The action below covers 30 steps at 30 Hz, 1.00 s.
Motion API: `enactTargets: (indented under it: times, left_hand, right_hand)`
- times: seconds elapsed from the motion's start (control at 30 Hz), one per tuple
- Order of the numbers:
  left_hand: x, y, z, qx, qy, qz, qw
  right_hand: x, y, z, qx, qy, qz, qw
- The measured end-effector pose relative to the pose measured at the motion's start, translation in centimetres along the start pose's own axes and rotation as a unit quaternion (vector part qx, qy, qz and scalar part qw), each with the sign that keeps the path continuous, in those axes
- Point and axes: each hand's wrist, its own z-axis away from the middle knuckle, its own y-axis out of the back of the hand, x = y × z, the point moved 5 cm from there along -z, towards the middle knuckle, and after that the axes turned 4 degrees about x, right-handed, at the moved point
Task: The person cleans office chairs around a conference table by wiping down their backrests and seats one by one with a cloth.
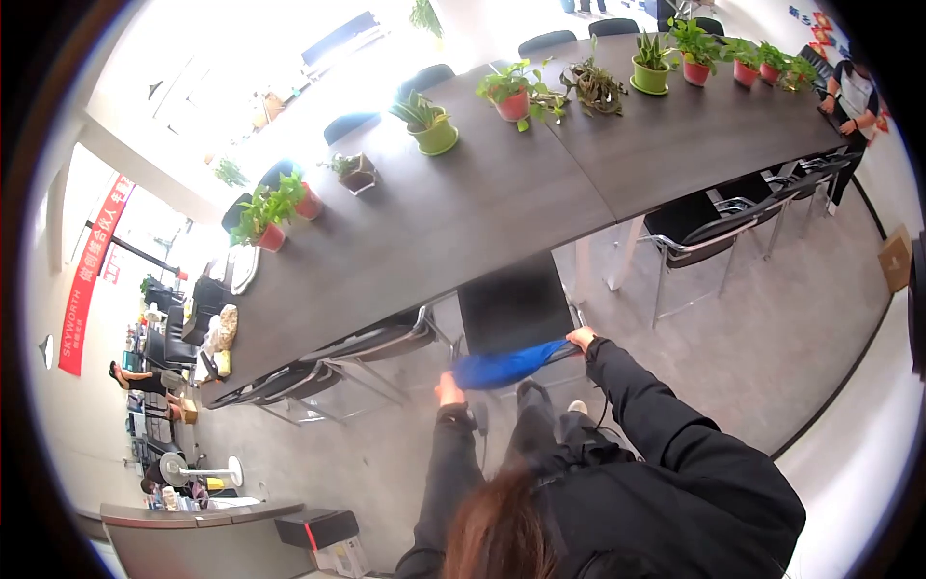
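One long grey table (463, 222): fills most of the far side, slanting across from left to right, with potted plants (650, 68) dotted along its far half.
Person on the far right (854, 101): standing by the table's right end, well apart from the chair and cloth.
Black chair (514, 301): straight ahead, seat reaching the table's near edge, back towards the wearer.
Blue cloth (506, 367): stretched between both hands at the chair's near side, across its back as far as I can make out. Can't tell how much of it actually touches. Step in hand looks like holding it spread out there, and imo the next move calls for both hands working together, since each has an end.
Cloth's long axis: left to right, hand to hand, right end pointing a bit farther out than the left. Looks baggier on the left, skinnier towards the right.
Left hand (449, 390): nearer of the two, closed on the cloth's left end.
Right hand (583, 338): a bit farther out, gripping the right end.
Fingers: right ones look curled in tight around the cloth; left ones are too blurry to pick apart individually.
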Motion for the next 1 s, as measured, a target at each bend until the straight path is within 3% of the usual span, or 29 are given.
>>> enactTargets:
  times: [0.07,0.13,0.2,0.23,0.27,0.33,0.4,0.43,0.47,0.53,0.6,0.73,0.8,0.93,1.0]
  left_hand:
    - [0.5,-1.9,-0.6,-0.012,-0.001,-0.014,1.0]
    - [2.0,-3.1,-1.6,-0.013,-0.035,-0.076,0.996]
    - [-0.4,-3.6,-8.6,-0.1,-0.266,-0.23,0.931]
    - [-0.7,-4.4,-10.4,-0.12,-0.287,-0.249,0.917]
    - [0.3,-5.5,-10.1,-0.138,-0.287,-0.208,0.925]
    - [1.7,-8.4,-10.0,-0.067,-0.062,-0.127,0.988]
    - [4.1,-11.7,-9.9,-0.058,-0.084,-0.068,0.992]
    - [6.5,-12.7,-8.4,-0.024,-0.134,-0.217,0.967]
    - [7.8,-13.4,-8.6,-0.056,-0.198,-0.376,0.903]
    - [8.4,-13.8,-9.5,-0.031,-0.316,-0.352,0.881]
    - [6.8,-12.3,-9.2,-0.113,-0.166,-0.241,0.95]
    - [8.1,-9.8,-5.3,-0.139,-0.169,-0.173,0.96]
    - [9.1,-8.9,-2.9,-0.164,-0.128,-0.145,0.967]
    - [12.9,-7.2,4.8,-0.213,-0.12,-0.123,0.962]
    - [14.1,-6.7,9.0,-0.319,-0.176,-0.177,0.914]
  right_hand:
    - [1.2,-0.5,-1.7,-0.035,-0.026,-0.232,0.972]
    - [-1.1,0.1,-1.5,-0.065,0.009,-0.303,0.951]
    - [-4.1,1.5,0.3,-0.046,0.026,-0.3,0.953]
    - [-5.3,2.0,1.1,-0.053,0.029,-0.334,0.941]
    - [-6.5,2.3,1.5,-0.059,0.035,-0.371,0.926]
    - [-8.8,2.2,2.4,-0.084,0.032,-0.439,0.894]
    - [-11.5,1.4,3.4,-0.173,0.032,-0.535,0.826]
    - [-12.7,0.7,2.4,-0.202,0.053,-0.525,0.825]
    - [-13.8,-0.1,1.7,-0.233,0.071,-0.513,0.823]
    - [-16.4,-1.3,0.1,-0.248,0.082,-0.507,0.821]
    - [-17.8,-1.9,-1.0,-0.195,0.068,-0.485,0.85]
    - [-17.4,-2.4,1.8,-0.206,0.06,-0.456,0.864]
    - [-16.2,-3.2,3.1,-0.279,0.018,-0.483,0.83]
    - [-13.4,-4.2,5.0,-0.285,-0.021,-0.502,0.817]
    - [-12.5,-4.1,5.7,-0.258,-0.038,-0.549,0.794]
